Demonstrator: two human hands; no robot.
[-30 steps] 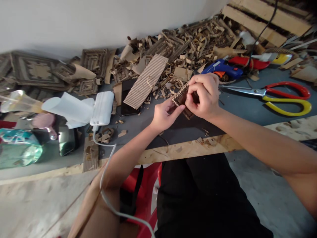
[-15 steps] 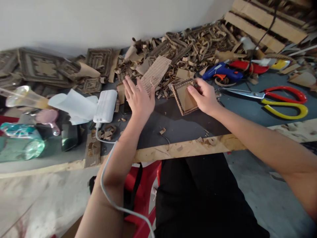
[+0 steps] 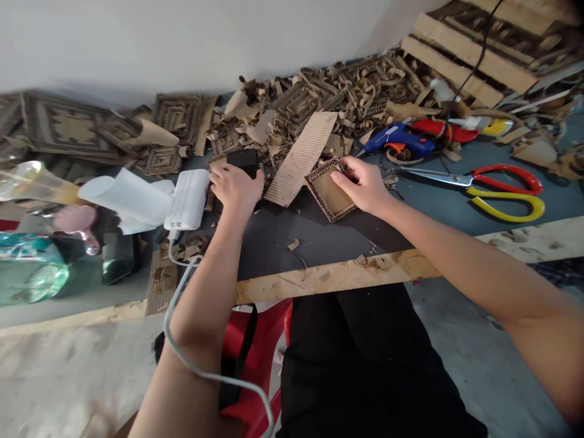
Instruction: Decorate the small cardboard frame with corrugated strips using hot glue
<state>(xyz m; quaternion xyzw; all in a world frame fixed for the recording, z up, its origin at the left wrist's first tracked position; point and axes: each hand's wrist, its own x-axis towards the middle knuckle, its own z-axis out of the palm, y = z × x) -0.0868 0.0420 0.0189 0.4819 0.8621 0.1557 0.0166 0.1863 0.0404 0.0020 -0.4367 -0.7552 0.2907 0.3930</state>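
Note:
My right hand point(image 3: 362, 185) pinches the right side of a small square cardboard tray point(image 3: 329, 191) with a raised corrugated rim, thumb inside and fingers behind. The tray is tilted just above the table. My left hand point(image 3: 237, 190) is lowered, palm down, its fingers apart, at the near side of a black block point(image 3: 244, 162). The thumb is by the block's right edge; I cannot tell how firmly the hand touches it. A strip of corrugated cardboard point(image 3: 303, 158) lies between the hands, its lower end close to the tray.
Cardboard scraps point(image 3: 292, 91) heap along the wall. To the right are a blue glue gun point(image 3: 399, 140) and large scissors point(image 3: 469, 180). At left lie a white power bank point(image 3: 187, 199) with a cable point(image 3: 196, 365) over my forearm, crumpled paper point(image 3: 125, 198), a pink brush point(image 3: 75, 219) and a bottle point(image 3: 34, 267).
The corrugated strip has shifted right and towards me, now near the tray. My left hand has drawn back and lowered, uncovering the black block. My right hand still holds the tray.

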